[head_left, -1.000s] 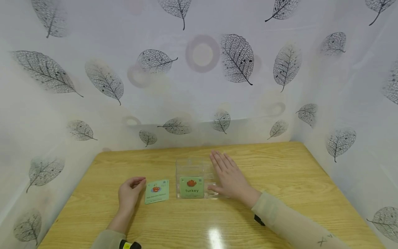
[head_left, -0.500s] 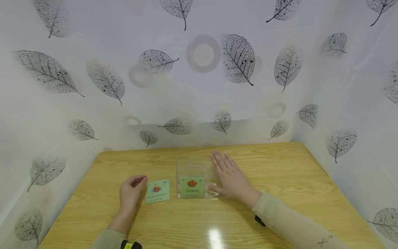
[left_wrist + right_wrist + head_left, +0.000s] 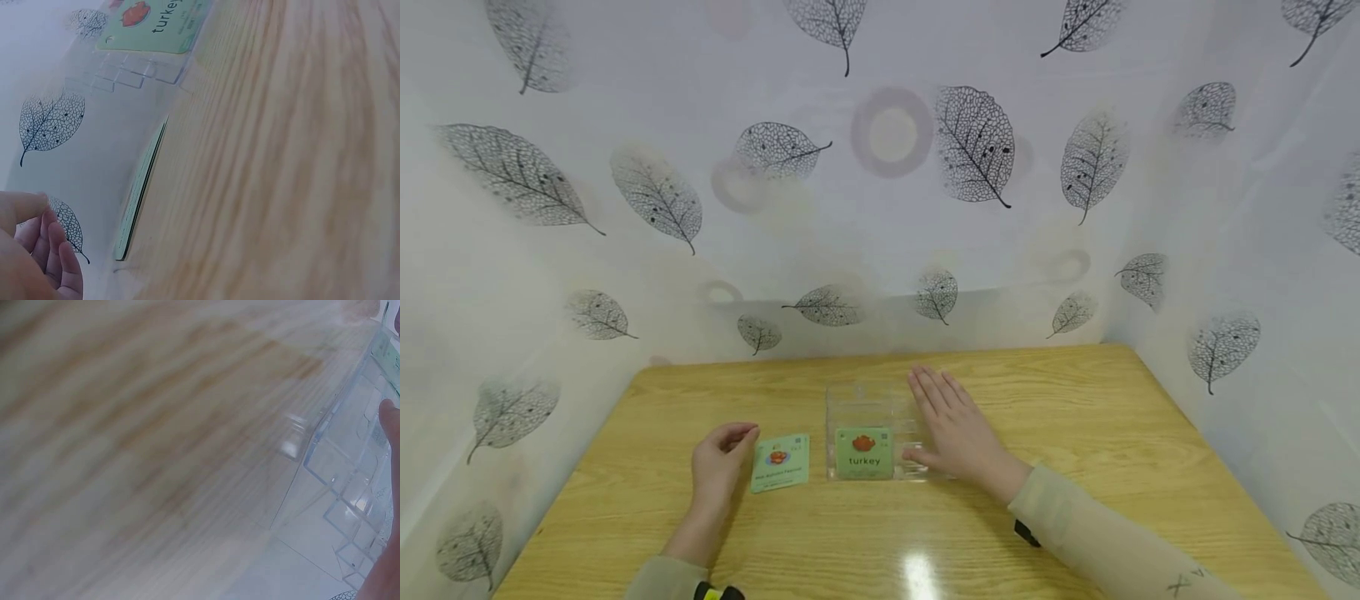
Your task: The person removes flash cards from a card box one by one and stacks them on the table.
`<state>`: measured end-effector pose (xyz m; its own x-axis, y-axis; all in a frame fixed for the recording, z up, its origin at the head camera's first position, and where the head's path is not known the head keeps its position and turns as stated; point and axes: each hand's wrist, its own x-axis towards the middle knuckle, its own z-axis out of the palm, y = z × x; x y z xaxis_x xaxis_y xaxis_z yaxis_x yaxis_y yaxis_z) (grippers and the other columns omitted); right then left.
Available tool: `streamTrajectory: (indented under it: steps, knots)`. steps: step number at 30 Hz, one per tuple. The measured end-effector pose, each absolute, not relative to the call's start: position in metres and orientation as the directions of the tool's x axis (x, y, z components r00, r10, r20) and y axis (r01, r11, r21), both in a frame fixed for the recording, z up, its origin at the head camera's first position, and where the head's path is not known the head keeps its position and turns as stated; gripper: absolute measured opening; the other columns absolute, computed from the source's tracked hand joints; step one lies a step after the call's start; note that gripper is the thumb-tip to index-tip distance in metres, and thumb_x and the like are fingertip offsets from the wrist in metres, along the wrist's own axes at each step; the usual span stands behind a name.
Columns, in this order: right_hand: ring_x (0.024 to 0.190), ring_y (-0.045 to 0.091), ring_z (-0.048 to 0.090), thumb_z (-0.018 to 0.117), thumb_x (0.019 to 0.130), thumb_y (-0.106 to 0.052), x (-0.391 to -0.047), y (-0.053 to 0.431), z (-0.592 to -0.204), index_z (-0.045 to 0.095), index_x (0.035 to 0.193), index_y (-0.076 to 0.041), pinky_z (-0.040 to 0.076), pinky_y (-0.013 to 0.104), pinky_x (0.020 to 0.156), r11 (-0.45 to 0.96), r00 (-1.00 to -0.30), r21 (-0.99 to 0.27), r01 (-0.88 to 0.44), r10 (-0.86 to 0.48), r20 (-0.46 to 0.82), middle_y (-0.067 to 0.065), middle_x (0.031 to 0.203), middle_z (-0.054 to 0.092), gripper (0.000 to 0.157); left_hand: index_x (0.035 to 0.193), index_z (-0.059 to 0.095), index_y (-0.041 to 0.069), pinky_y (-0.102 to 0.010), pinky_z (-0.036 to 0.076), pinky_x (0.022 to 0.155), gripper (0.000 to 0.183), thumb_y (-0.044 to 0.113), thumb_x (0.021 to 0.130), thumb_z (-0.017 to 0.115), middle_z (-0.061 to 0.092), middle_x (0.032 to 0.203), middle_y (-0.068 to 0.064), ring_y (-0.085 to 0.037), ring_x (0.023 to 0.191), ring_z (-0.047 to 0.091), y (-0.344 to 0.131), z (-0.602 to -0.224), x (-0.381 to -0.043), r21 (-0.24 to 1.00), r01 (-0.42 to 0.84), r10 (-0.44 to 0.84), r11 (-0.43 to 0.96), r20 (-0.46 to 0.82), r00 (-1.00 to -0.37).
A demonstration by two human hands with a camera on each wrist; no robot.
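A clear plastic card holder [image 3: 859, 410] with stepped side walls sits mid-table. Inside its left part, a green card labelled "turkey" [image 3: 865, 468] faces up. My right hand [image 3: 957, 433] rests on the holder's right side, fingers straight and thumb spread toward the card. To the left of the holder lies a small stack of green cards [image 3: 781, 473], the top one showing a plate of food. Seen edge-on in the left wrist view, the stack [image 3: 140, 194] is several cards thick. My left hand [image 3: 718, 465], loosely curled with thumb near the fingertips, is by the stack's upper left corner, holding nothing.
The wooden table [image 3: 835, 542] ends at a white curtain [image 3: 880, 225] printed with dark leaves, which rises at the back and both sides.
My left hand has shifted very slightly right, closer over the stack's corner. The right hand, the holder and the cards stay put.
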<state>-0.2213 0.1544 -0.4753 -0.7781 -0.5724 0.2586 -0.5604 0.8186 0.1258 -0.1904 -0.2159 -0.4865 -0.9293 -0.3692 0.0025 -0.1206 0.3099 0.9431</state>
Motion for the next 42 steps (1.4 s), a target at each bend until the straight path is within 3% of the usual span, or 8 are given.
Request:
streamTrajectory:
  steps: [10, 19, 30, 42]
  knots:
    - [0.165, 0.035, 0.02, 0.057, 0.092, -0.079, -0.223, 0.154, -0.479, 0.017, 0.168, 0.0, 0.016, 0.05, 0.135, 0.821, -0.782, 0.155, -0.549, -0.571, 0.249, 0.018, 0.177, 0.019, 0.117, 0.118, 0.073, -0.009, -0.011, 0.052, 0.072, 0.024, 0.007, 0.1, 0.073, 0.073, 0.088, 0.013, 0.004, 0.078, 0.061, -0.21, -0.487, -0.19, 0.955, -0.106, -0.365, 0.277, 0.002, -0.931]
    - [0.165, 0.034, 0.019, 0.055, 0.093, -0.08, -0.223, 0.154, -0.479, 0.016, 0.168, 0.0, 0.016, 0.05, 0.135, 0.821, -0.782, 0.155, -0.549, -0.571, 0.252, 0.017, 0.177, 0.014, 0.116, 0.119, 0.074, -0.006, -0.013, 0.052, 0.072, 0.024, 0.011, 0.102, 0.072, 0.076, 0.097, 0.001, 0.001, 0.08, 0.062, -0.206, -0.485, -0.189, 0.942, -0.118, -0.332, 0.314, -0.008, -0.943]
    - [0.164, 0.036, 0.024, 0.059, 0.091, -0.079, -0.224, 0.155, -0.478, 0.018, 0.168, 0.001, 0.017, 0.051, 0.135, 0.821, -0.778, 0.153, -0.551, -0.571, 0.263, 0.018, 0.177, 0.016, 0.118, 0.116, 0.075, -0.006, -0.013, 0.053, 0.072, 0.022, 0.009, 0.101, 0.073, 0.077, 0.094, 0.002, 0.002, 0.079, 0.062, -0.2, -0.487, -0.192, 0.945, -0.087, -0.31, 0.314, 0.016, -0.951]
    - [0.163, 0.037, 0.025, 0.062, 0.091, -0.077, -0.223, 0.155, -0.479, 0.019, 0.167, 0.001, 0.018, 0.051, 0.134, 0.818, -0.772, 0.144, -0.557, -0.574, 0.272, 0.019, 0.177, 0.018, 0.117, 0.117, 0.074, -0.004, -0.013, 0.052, 0.075, 0.021, 0.009, 0.101, 0.072, 0.077, 0.102, -0.002, 0.0, 0.083, 0.062, -0.19, -0.486, -0.188, 0.949, -0.085, -0.271, 0.305, 0.001, -0.963]
